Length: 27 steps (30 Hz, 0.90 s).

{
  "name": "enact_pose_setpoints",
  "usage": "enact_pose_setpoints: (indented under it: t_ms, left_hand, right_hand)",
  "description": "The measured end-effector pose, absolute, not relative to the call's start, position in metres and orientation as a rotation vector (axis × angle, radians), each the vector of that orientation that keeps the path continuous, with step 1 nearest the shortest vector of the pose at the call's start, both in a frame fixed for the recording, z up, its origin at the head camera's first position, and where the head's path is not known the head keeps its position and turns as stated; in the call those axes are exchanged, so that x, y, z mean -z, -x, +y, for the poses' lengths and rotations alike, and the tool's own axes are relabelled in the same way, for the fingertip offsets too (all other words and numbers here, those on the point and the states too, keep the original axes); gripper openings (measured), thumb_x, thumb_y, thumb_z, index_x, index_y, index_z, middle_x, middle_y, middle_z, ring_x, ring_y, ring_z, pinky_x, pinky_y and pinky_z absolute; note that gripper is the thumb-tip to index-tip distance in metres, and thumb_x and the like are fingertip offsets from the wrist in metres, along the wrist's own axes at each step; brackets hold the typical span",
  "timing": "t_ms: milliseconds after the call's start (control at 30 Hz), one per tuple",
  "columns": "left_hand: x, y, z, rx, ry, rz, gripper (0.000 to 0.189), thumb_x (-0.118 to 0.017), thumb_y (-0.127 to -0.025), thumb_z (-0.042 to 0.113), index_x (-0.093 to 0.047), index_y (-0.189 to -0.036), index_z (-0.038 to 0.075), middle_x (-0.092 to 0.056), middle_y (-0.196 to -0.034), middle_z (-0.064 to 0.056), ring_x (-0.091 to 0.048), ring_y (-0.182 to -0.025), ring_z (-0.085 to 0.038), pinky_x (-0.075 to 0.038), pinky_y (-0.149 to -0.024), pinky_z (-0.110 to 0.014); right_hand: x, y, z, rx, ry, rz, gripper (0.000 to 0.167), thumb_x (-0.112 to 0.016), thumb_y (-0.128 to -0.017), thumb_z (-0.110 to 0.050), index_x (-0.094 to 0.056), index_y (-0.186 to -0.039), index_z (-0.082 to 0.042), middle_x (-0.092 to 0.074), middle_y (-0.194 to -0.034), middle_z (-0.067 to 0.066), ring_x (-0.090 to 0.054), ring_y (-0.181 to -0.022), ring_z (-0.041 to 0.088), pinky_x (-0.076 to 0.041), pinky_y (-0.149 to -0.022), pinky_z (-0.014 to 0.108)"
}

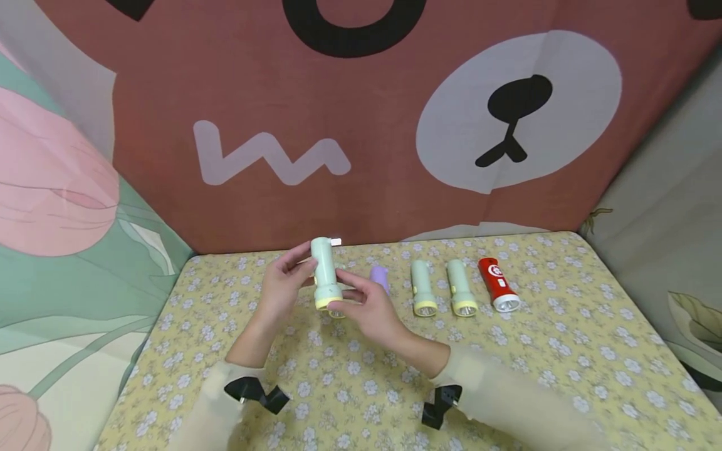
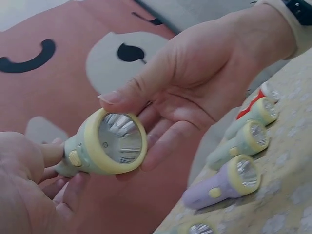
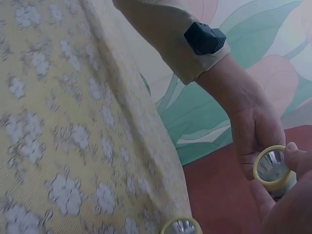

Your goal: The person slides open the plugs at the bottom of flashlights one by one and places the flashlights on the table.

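Observation:
A pale green flashlight [image 1: 324, 266] with a yellow rim is held above the table, its lens end down in the head view. My left hand [image 1: 280, 285] grips its body from the left, thumb across the side. With thumb and fingers, my right hand [image 1: 375, 310] pinches the yellow rim at the lens end. In the left wrist view the clear reflector [image 2: 122, 139] faces the camera, between the right thumb and fingers. A small white piece [image 1: 336, 242] shows beside the tail end; what it is I cannot tell.
On the flowered tablecloth [image 1: 350, 382] lie a purple flashlight [image 1: 380, 277], two pale green ones [image 1: 421, 287] and a red one [image 1: 497, 282] in a row. Another yellow-rimmed flashlight [image 1: 337, 314] is mostly hidden behind the held one. A printed cloth backdrop [image 1: 383, 200] rises behind the table.

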State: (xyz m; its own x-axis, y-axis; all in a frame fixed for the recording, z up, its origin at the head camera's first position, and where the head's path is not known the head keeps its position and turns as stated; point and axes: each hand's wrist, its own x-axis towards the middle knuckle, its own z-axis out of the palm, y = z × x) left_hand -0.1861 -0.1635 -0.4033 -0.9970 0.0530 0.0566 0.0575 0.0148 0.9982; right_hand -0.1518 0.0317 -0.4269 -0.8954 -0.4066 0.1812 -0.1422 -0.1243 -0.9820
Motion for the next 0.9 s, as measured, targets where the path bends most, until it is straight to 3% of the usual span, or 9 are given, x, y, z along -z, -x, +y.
enact_pose_setpoints:
  t_ms: [400, 633, 900]
  left_hand:
    - [0.407, 0.187, -0.209, 2.147, 0.060, -2.277, 0.049, -0.060, -0.105, 0.020, -0.049, -0.150, 0.006, -0.055, -0.139, -0.009, -0.060, -0.115, -0.016, -0.057, -0.088, -0.027]
    - [0.409, 0.188, -0.230, 2.138, -0.002, -2.299, 0.054, -0.062, -0.104, 0.026, -0.048, -0.151, 0.003, -0.059, -0.129, 0.004, -0.058, -0.112, -0.011, -0.055, -0.086, -0.024]
    - [0.410, 0.188, -0.249, 2.129, -0.073, -2.340, 0.056, -0.060, -0.104, 0.026, -0.046, -0.152, 0.003, -0.059, -0.125, 0.011, -0.056, -0.112, -0.008, -0.055, -0.087, -0.024]
  right_hand:
    - [0.428, 0.154, -0.015, 2.187, 0.584, 1.896, 0.060, -0.070, -0.096, -0.002, -0.047, -0.151, -0.003, -0.048, -0.153, 0.015, -0.060, -0.126, 0.036, -0.056, -0.095, 0.031]
    - [0.434, 0.156, -0.040, 2.219, 0.558, 1.858, 0.059, -0.071, -0.095, -0.002, -0.048, -0.150, -0.003, -0.051, -0.150, 0.014, -0.062, -0.124, 0.031, -0.057, -0.093, 0.029]
    - [0.438, 0.156, -0.062, 2.233, 0.517, 1.871, 0.056, -0.073, -0.094, -0.005, -0.054, -0.147, -0.007, -0.055, -0.147, 0.012, -0.064, -0.121, 0.028, -0.057, -0.091, 0.026]
